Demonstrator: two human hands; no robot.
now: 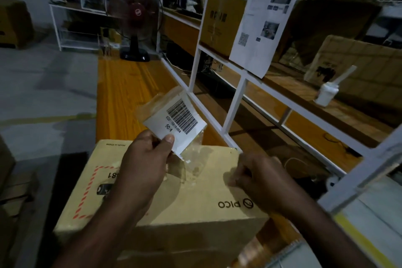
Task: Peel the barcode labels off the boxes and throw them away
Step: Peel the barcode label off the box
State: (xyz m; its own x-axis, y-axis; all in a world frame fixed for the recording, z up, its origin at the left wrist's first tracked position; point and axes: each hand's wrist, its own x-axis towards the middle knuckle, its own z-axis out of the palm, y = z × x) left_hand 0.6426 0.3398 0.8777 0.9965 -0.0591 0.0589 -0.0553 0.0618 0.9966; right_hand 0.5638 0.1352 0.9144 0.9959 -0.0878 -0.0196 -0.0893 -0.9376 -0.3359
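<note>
While left hand (148, 159) pinches label (176, 115) by its corner, likely light, floppy, sticky; right hand (258, 174) curled on box (195, 213), grip unclear.

"50/4" was read on barcode label (174, 119) just above left hand (143, 159) pinch; "PICO" was printed on box (195, 213) below.
</note>
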